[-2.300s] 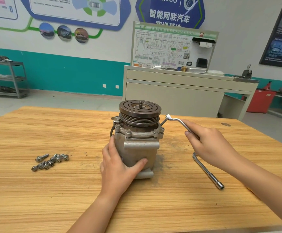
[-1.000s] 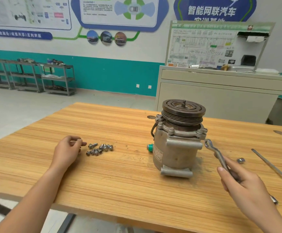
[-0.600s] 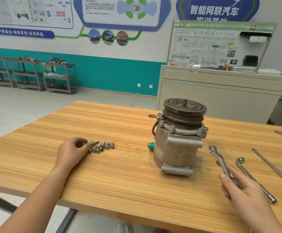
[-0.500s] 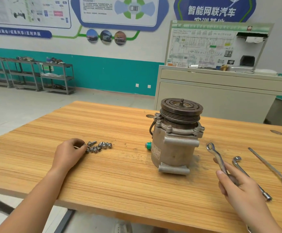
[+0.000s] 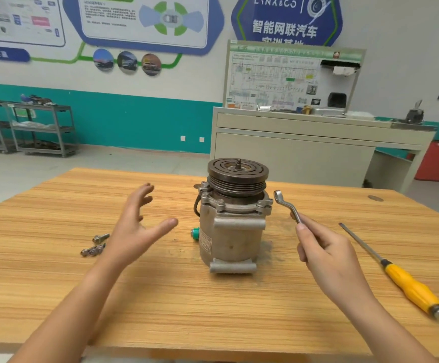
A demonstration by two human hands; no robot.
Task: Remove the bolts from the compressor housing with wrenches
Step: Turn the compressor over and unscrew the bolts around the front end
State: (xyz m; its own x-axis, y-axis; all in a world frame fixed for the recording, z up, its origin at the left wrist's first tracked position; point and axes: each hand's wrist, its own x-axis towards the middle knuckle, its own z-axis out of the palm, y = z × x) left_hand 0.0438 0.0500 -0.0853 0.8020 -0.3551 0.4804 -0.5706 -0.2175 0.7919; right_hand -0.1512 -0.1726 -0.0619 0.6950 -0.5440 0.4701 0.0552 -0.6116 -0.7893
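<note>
The compressor (image 5: 232, 231) stands upright on the table (image 5: 213, 310), where the right hand (image 5: 323, 254) grips the wrench (image 5: 286, 205), shaft slanting up toward the housing, ring end just beside the nearest flange bolt (image 5: 262, 204), while the left hand (image 5: 137, 229) hovers spread and empty, opposite.

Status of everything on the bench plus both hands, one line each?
compressor: upright on table, pulley up.
left hand: open, empty, raised beside compressor.
right hand: grips wrench handle.
wrench: held up, ring end beside compressor.
loose bolts: lying on table.
screwdriver: lying on table, untouched.
</note>
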